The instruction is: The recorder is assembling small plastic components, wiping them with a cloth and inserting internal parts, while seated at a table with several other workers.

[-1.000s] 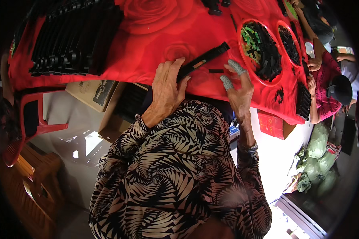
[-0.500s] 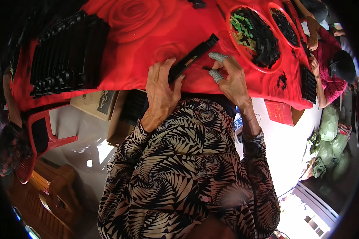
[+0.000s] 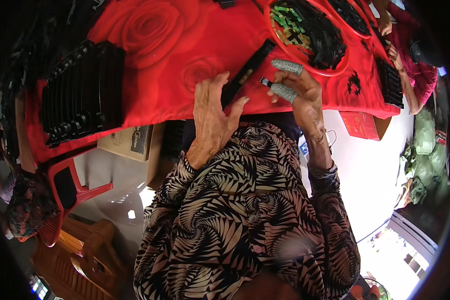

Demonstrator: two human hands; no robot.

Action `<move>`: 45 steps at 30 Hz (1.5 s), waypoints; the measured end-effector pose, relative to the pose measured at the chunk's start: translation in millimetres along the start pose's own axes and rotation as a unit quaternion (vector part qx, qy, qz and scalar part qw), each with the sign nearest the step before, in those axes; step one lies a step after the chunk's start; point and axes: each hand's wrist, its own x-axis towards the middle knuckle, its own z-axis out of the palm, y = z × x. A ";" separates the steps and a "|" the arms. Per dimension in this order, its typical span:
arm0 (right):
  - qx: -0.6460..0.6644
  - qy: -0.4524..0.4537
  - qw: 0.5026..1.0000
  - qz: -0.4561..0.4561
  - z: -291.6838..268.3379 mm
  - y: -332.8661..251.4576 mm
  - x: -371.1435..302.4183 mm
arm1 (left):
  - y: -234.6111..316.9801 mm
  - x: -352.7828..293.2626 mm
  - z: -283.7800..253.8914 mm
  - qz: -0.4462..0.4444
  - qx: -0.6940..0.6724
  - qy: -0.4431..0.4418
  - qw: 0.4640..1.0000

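Note:
My left hand [image 3: 212, 112] is curved around the near end of a long black plastic part [image 3: 250, 67], its fingertips against one side; the thumb stands off the other side. This part slants away over the red tablecloth, with a small tan patch on its upper face. To the right, my right hand [image 3: 305, 97] wears grey sleeves on two digits. Pinched between these digits is a small black clip-like piece [image 3: 265, 81] with a pale shiny spot, held just beside the long part. The piece's exact kind is too small to make out.
A red basin [image 3: 335, 72] of black, green and yellow small pieces stands at the far right, with another basin [image 3: 367, 36] beyond. Similar long black parts [image 3: 82, 95] are lined up on the left. Another person's hand [image 3: 395, 55] is at the right edge. A red chair [image 3: 60, 212] stands lower left.
My right hand has turned and drawn slightly right, bringing the small piece into clearer sight. My left thumb has spread away from the long part. The whole view has shifted a little.

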 end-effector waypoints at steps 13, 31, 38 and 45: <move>-0.272 -0.071 0.937 -0.208 33.9 -31.8 -9.2 | 24.2 12.8 -44.0 -0.316 -0.486 -0.124 0.805; -0.196 -0.006 0.961 -0.195 38.3 -2.9 1.4 | 13.3 5.8 -31.1 -0.259 -0.369 -0.052 0.891; -0.222 -0.037 0.955 -0.193 38.9 -10.6 -7.0 | -1.3 0.8 -24.5 -0.123 -0.331 -0.052 0.934; -0.243 -0.041 0.950 -0.193 38.2 -9.7 -12.2 | 7.8 2.6 -31.1 -0.101 -0.282 -0.082 0.951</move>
